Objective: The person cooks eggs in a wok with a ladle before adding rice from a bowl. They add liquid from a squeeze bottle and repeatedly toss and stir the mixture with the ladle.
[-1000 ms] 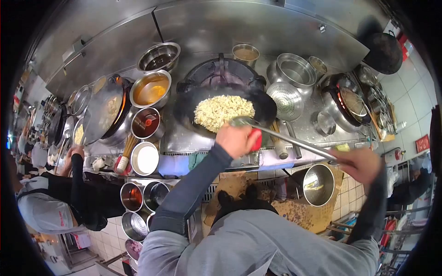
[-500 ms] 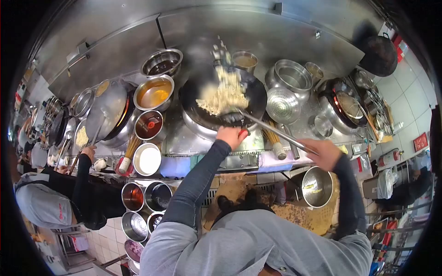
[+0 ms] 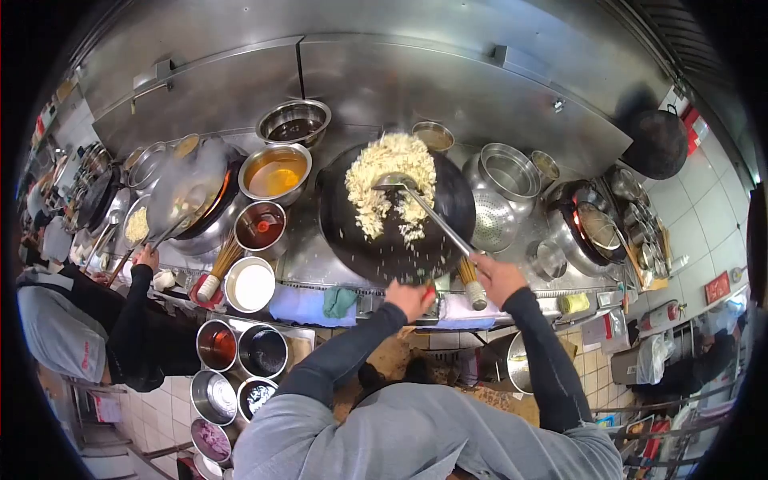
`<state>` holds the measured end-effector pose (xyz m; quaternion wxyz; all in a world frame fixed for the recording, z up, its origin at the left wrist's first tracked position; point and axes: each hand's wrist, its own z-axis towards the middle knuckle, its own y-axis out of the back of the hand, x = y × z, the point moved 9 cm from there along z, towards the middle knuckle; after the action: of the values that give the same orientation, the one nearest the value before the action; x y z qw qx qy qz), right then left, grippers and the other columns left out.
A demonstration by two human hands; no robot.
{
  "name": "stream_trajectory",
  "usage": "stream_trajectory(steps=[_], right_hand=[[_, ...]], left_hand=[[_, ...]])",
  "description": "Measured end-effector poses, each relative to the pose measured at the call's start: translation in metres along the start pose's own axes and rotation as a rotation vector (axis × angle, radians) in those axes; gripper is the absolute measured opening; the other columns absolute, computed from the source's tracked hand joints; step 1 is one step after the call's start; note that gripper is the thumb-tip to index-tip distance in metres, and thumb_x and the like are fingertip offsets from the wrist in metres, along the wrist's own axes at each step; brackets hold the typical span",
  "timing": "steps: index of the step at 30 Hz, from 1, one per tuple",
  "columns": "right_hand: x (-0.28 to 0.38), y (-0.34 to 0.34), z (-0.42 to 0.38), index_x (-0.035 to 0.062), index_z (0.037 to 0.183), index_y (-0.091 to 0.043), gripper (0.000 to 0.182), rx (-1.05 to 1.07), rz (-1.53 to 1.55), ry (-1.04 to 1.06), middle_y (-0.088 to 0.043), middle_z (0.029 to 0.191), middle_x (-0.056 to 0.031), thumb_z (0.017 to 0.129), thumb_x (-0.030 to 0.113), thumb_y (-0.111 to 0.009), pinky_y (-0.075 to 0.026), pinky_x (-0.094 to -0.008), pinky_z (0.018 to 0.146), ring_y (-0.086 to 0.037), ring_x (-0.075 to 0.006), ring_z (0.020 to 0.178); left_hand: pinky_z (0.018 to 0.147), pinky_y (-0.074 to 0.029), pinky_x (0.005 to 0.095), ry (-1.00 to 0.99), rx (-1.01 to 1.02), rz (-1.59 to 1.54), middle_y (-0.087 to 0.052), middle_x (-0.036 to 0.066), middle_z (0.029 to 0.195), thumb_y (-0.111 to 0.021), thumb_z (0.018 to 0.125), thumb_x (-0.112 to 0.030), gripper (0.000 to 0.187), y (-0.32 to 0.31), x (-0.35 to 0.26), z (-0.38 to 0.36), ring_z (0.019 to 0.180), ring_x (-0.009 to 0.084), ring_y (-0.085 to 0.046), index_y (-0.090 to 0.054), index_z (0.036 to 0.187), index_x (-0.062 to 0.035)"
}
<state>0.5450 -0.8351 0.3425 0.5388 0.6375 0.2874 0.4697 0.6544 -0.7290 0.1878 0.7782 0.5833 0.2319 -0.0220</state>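
Note:
A large black wok (image 3: 344, 228) tilts in front of me, with pale fried rice (image 3: 392, 160) spread over its far half and loose grains scattered nearer. My left hand (image 3: 410, 299) is closed on something at the wok's near rim, apparently its handle, with a bit of red beside it. A long metal ladle (image 3: 440, 220) runs from the rice down to my right hand (image 3: 499, 278), whose fingers wrap round its handle. The ladle's round bowl lies against the rice.
Left of the wok are bowls of amber liquid (image 3: 276, 172), red sauce (image 3: 260, 228) and white contents (image 3: 250, 285). A perforated strainer (image 3: 492, 222) lies right. At far left, a co-worker (image 3: 80, 320) handles a steaming wok (image 3: 186, 204). Another burner (image 3: 580, 224) glows at right.
The rice that was airborne has mostly come down into the wok. My right hand has moved left and the ladle bowl now overlaps the rice. The wok's inside faces me more.

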Motion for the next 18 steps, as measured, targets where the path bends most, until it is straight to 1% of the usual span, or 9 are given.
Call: stream_trajectory(steps=[2, 4, 7, 8, 10, 12, 13, 15, 18], right_hand=[[0.0, -0.003, -0.018, 0.022, 0.131, -0.048, 0.046, -0.004, 0.029, -0.107, -0.064, 0.085, -0.0233, 0.085, 0.018, -0.058, -0.049, -0.0489, 0.071, -0.062, -0.0419, 0.077], [-0.008, -0.003, -0.045, 0.0223, 0.131, -0.048, 0.047, -0.046, 0.189, -0.109, -0.065, 0.086, -0.0227, 0.085, 0.017, -0.059, -0.05, -0.0482, 0.072, -0.062, -0.0417, 0.079], [-0.012, 0.026, -0.084, 0.0121, 0.134, -0.044, 0.05, -0.012, 0.11, -0.093, -0.066, 0.086, -0.0193, 0.086, 0.012, -0.057, -0.05, -0.0437, 0.072, -0.062, -0.0399, 0.082], [-0.017, 0.033, -0.092, 0.0121, 0.137, -0.042, 0.053, 0.091, -0.002, -0.14, -0.066, 0.088, -0.0189, 0.086, 0.014, -0.057, -0.05, -0.0441, 0.073, -0.063, -0.0392, 0.084], [-0.059, 0.022, -0.098, 0.017, 0.14, -0.038, 0.055, 0.142, -0.15, -0.121, -0.066, 0.086, -0.0198, 0.088, 0.018, -0.055, -0.049, -0.0473, 0.072, -0.063, -0.0398, 0.081], [-0.101, 0.009, -0.077, 0.0228, 0.142, -0.035, 0.054, 0.255, -0.461, -0.28, -0.065, 0.082, -0.0213, 0.091, 0.023, -0.051, -0.048, -0.0507, 0.071, -0.062, -0.0406, 0.079], [-0.128, -0.005, -0.057, 0.0275, 0.144, -0.029, 0.055, 0.179, -0.417, -0.207, -0.063, 0.078, -0.0225, 0.092, 0.026, -0.048, -0.048, -0.0524, 0.068, -0.062, -0.0413, 0.075], [-0.15, -0.042, -0.007, 0.0256, 0.145, -0.026, 0.058, 0.13, -0.294, -0.224, -0.064, 0.077, -0.0229, 0.092, 0.026, -0.049, -0.048, -0.0529, 0.066, -0.062, -0.0416, 0.071], [-0.117, -0.136, 0.065, 0.0219, 0.143, -0.027, 0.057, 0.086, -0.133, -0.26, -0.063, 0.083, -0.0281, 0.09, 0.025, -0.048, -0.049, -0.0521, 0.071, -0.063, -0.0437, 0.077]], left_hand=[[0.078, -0.042, 0.0444, -0.304, -0.492, -0.085, -0.066, 0.01, 0.066, -0.048, 0.09, -0.046, 0.04, 0.052, -0.032, -0.016, 0.062, 0.0271, -0.065, -0.069, 0.083, -0.0127], [0.076, -0.041, 0.0416, -0.03, 0.074, -0.015, -0.068, 0.008, 0.071, -0.047, 0.091, -0.046, 0.04, 0.066, -0.015, 0.03, 0.065, 0.0282, -0.064, -0.067, 0.079, -0.0141], [0.073, -0.042, 0.0435, -0.008, -0.063, -0.022, -0.066, 0.007, 0.067, -0.05, 0.089, -0.047, 0.037, 0.061, 0.035, 0.062, 0.062, 0.0289, -0.063, -0.067, 0.078, -0.016], [0.074, -0.042, 0.0438, -0.004, -0.069, 0.018, -0.066, 0.007, 0.071, -0.049, 0.09, -0.048, 0.037, 0.062, 0.045, 0.065, 0.068, 0.0285, -0.063, -0.067, 0.082, -0.016], [0.076, -0.042, 0.0441, 0.015, -0.081, 0.059, -0.066, 0.008, 0.075, -0.048, 0.09, -0.049, 0.038, 0.05, 0.061, 0.069, 0.075, 0.0281, -0.064, -0.067, 0.086, -0.0159], [0.08, -0.042, 0.0447, 0.099, -0.19, 0.071, -0.066, 0.009, 0.087, -0.048, 0.09, -0.05, 0.041, 0.042, 0.08, 0.062, 0.089, 0.0283, -0.062, -0.066, 0.091, -0.0138], [0.081, -0.043, 0.0448, 0.117, -0.11, 0.052, -0.065, 0.011, 0.093, -0.049, 0.089, -0.05, 0.041, 0.042, 0.082, 0.062, 0.093, 0.0294, -0.061, -0.065, 0.094, -0.0129], [0.081, -0.043, 0.0448, 0.115, -0.101, 0.036, -0.065, 0.011, 0.093, -0.049, 0.089, -0.05, 0.04, 0.043, 0.084, 0.064, 0.093, 0.0296, -0.061, -0.066, 0.094, -0.0131], [0.08, -0.043, 0.0452, 0.104, -0.103, 0.017, -0.065, 0.011, 0.092, -0.049, 0.089, -0.049, 0.04, 0.045, 0.083, 0.063, 0.091, 0.0303, -0.061, -0.064, 0.095, -0.0125]])
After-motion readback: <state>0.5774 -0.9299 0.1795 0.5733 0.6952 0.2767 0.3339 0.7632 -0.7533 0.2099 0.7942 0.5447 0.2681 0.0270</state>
